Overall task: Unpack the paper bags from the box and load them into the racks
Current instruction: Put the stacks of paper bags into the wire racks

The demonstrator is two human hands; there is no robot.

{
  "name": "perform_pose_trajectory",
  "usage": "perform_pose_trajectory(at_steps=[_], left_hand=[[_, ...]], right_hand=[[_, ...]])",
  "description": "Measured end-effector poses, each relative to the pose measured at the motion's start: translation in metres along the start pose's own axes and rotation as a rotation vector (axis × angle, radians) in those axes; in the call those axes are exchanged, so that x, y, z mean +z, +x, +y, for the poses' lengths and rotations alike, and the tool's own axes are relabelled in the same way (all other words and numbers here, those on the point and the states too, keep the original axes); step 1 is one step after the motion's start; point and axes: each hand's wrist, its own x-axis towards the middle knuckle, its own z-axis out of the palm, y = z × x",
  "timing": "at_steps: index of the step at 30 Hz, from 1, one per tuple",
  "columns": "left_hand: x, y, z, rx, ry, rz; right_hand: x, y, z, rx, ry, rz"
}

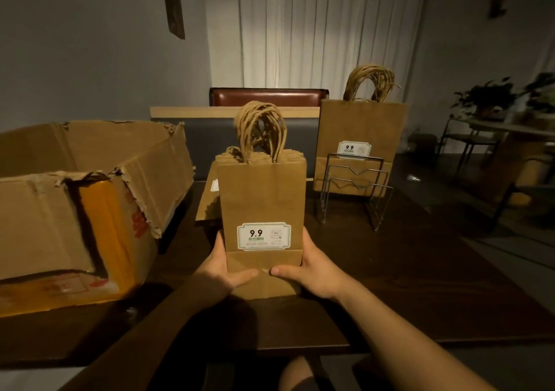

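Observation:
A stack of brown paper bags (261,198) with twisted handles and a white "9.9" label stands upright in front of me, above the dark table. My left hand (223,266) grips its lower left edge and my right hand (312,270) its lower right edge, thumbs on the front. Behind it more bags (207,198) lie flat. At the right a wire rack (354,186) holds another upright stack of bags (360,129) in its rear slot; the front slots show only wire. The torn cardboard box (75,204) lies open at the left.
The dark wooden table (405,285) carries everything. A bench back and a brown chair (268,98) stand behind it, before a white curtain. At the far right are another table, chairs and potted plants (492,96).

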Motion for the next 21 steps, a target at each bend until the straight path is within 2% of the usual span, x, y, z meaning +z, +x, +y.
perform_pose_trajectory(at_steps=[4, 10, 13, 17, 21], left_hand=[[0.005, 0.020, 0.034, 0.037, -0.029, -0.025], [0.032, 0.098, 0.124, 0.214, 0.117, -0.014], [0.049, 0.151, 0.168, 0.263, 0.174, -0.037], [0.069, 0.220, 0.209, 0.320, 0.224, -0.160], [0.092, 0.276, 0.207, 0.336, 0.327, -0.148]], right_hand=[[-0.029, 0.005, -0.020, -0.012, -0.011, 0.076], [-0.141, 0.018, -0.078, 0.021, -0.140, 0.026], [-0.200, 0.035, -0.095, 0.017, -0.174, 0.110], [-0.261, 0.070, -0.084, -0.013, -0.126, 0.245], [-0.294, 0.102, -0.052, -0.035, -0.168, 0.352]])
